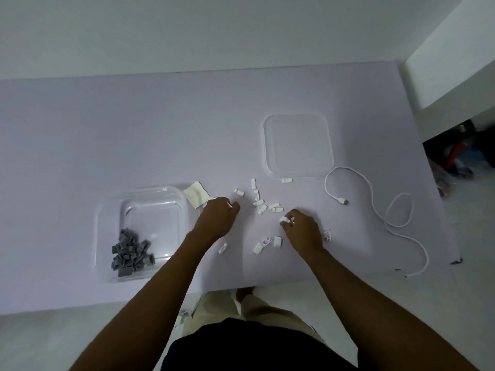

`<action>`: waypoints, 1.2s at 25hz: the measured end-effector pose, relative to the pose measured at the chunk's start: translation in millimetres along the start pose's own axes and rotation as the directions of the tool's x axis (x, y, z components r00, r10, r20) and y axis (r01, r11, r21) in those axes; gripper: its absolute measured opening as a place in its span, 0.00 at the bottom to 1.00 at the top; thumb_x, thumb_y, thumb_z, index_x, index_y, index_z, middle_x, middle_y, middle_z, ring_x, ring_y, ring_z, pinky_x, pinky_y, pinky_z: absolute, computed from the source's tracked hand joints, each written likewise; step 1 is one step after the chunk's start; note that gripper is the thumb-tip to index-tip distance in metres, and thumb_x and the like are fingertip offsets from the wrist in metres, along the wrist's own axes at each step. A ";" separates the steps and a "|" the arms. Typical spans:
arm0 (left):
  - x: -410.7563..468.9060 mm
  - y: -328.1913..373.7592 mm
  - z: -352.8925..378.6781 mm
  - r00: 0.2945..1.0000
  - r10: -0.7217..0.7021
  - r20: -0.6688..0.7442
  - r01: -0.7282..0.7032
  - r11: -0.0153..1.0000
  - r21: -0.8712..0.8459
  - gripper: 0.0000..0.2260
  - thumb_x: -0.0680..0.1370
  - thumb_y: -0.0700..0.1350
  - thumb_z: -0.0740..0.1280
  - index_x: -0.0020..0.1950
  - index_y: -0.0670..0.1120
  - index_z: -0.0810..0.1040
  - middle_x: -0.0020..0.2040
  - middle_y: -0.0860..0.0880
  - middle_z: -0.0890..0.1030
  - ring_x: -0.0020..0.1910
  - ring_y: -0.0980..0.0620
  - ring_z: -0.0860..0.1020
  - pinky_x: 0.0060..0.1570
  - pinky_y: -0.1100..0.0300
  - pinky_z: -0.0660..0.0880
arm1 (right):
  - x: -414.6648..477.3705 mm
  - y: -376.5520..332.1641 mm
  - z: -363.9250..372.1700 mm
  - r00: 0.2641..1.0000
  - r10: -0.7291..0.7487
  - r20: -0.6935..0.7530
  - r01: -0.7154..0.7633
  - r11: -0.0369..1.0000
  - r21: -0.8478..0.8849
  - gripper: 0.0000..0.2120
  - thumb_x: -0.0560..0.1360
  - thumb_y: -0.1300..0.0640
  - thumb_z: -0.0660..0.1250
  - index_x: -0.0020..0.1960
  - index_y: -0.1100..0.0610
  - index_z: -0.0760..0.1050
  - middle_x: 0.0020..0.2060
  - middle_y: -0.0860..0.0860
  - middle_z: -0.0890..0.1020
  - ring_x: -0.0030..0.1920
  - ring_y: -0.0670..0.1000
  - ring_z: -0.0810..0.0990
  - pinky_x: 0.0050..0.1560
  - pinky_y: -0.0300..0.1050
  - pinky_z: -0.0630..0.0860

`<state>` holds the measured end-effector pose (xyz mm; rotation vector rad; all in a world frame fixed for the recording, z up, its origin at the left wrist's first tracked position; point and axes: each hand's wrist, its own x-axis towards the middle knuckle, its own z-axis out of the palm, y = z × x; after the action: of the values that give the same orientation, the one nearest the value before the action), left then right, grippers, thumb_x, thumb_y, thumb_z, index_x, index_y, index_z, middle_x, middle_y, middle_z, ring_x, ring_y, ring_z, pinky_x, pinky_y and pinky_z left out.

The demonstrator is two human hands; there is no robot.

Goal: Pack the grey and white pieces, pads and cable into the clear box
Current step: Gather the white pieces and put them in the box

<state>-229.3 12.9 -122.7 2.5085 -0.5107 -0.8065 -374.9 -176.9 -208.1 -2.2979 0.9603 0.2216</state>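
1. I am gathering white pieces strewn mid-table; my left hand is curled closed, seemingly holding some, keeping near the clear box
2. My right hand is pinching one white piece
3. Grey pieces are lying inside the box, left
4. The pads are waiting just beyond it; the cable is trailing right, beside the lid
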 end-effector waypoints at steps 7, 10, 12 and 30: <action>-48.2 -101.0 -82.1 0.951 -0.299 -0.081 0.260 0.911 -0.320 0.15 0.77 0.45 0.63 0.31 0.41 0.74 0.24 0.50 0.70 0.26 0.49 0.69 0.30 0.57 0.65 | -2.1 -76.7 3.2 0.929 0.215 0.301 -0.370 0.518 0.771 0.12 0.80 0.52 0.66 0.42 0.58 0.74 0.28 0.53 0.72 0.24 0.48 0.68 0.24 0.38 0.61; -61.1 -142.0 -70.8 0.959 -0.266 0.097 0.273 0.959 -0.072 0.17 0.80 0.46 0.60 0.34 0.40 0.74 0.33 0.46 0.77 0.35 0.47 0.76 0.36 0.57 0.70 | -14.3 -118.1 26.4 0.917 0.186 0.353 -0.399 0.445 0.802 0.11 0.82 0.52 0.63 0.45 0.58 0.73 0.27 0.51 0.70 0.24 0.47 0.68 0.24 0.38 0.60; -58.7 -152.4 -48.1 0.957 -0.178 0.229 0.171 0.984 0.050 0.16 0.82 0.46 0.57 0.38 0.40 0.74 0.41 0.42 0.78 0.43 0.44 0.78 0.44 0.55 0.71 | -22.0 -138.8 38.9 0.914 0.172 0.367 -0.405 0.430 0.807 0.11 0.82 0.51 0.62 0.46 0.57 0.73 0.28 0.52 0.70 0.24 0.47 0.67 0.24 0.38 0.59; -77.6 -193.2 -52.2 0.941 0.172 0.291 -0.085 0.953 -0.289 0.24 0.72 0.45 0.75 0.66 0.46 0.73 0.59 0.47 0.79 0.52 0.52 0.79 0.52 0.62 0.78 | -70.6 -217.9 65.2 0.897 0.050 0.440 -0.441 0.018 0.897 0.09 0.77 0.57 0.60 0.38 0.57 0.72 0.31 0.54 0.76 0.22 0.48 0.66 0.21 0.37 0.57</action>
<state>-216.6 225.3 -150.7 2.0810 -0.6160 -1.1483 -270.2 20.8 -126.5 -0.6726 0.8835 -0.0154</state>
